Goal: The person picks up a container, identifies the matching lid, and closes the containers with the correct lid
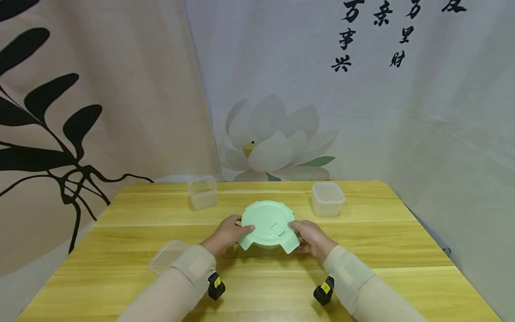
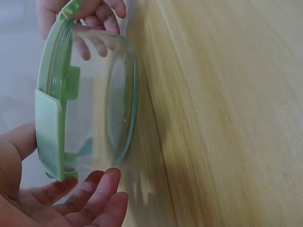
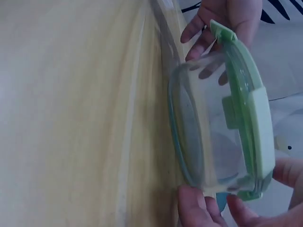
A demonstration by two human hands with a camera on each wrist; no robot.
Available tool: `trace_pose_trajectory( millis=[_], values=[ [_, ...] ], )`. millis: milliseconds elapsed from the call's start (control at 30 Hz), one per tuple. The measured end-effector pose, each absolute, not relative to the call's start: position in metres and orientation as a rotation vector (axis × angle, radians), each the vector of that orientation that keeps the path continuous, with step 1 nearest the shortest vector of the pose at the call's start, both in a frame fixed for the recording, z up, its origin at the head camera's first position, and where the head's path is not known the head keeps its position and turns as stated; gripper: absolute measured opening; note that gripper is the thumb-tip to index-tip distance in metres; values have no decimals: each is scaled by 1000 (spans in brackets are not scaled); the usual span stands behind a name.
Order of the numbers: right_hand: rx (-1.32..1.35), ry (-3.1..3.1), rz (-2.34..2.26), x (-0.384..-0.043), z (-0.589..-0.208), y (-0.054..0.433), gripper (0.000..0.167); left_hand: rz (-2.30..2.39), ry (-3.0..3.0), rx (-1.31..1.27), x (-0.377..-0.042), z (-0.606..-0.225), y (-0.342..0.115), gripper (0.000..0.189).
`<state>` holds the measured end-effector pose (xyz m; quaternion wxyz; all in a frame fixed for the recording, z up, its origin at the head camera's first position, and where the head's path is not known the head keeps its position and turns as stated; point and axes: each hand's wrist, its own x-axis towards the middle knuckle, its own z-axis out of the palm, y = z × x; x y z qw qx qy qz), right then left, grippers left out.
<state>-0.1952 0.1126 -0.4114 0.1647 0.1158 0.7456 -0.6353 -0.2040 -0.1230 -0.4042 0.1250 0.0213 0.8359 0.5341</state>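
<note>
Between both hands is a round glass food container point(image 2: 102, 99) with a mint-green snap lid point(image 1: 267, 219). My left hand point(image 1: 230, 233) holds its left side, thumb on the lid's edge and fingers lower down by the glass. On the opposite side, my right hand point(image 1: 311, 239) grips it the same way, thumb over the rim. Two locking flaps point(image 1: 289, 242) stick out toward me at the front of the lid. In the right wrist view the clear glass bowl point(image 3: 208, 127) shows nothing inside, its base close over the wooden table point(image 3: 71, 118).
A clear square plastic box point(image 1: 203, 193) stands at the back left without a lid. Another square box point(image 1: 327, 200), with its translucent lid on, stands at the back right. A loose translucent lid point(image 1: 168, 256) lies by my left forearm. A printed curtain point(image 1: 362, 125) hangs behind the table.
</note>
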Motion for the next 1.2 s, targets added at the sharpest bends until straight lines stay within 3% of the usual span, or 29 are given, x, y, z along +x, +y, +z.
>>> trace_pose_trajectory(
  millis=[767,1200],
  values=[
    [300,2135,-1770,-177,-415,106,40,1564,2417,-114,-227,-404,-131,51],
    [228,2066,-1790,-171,-415,107,64,1549,2496,-127,-227,-404,-132,45]
  ],
)
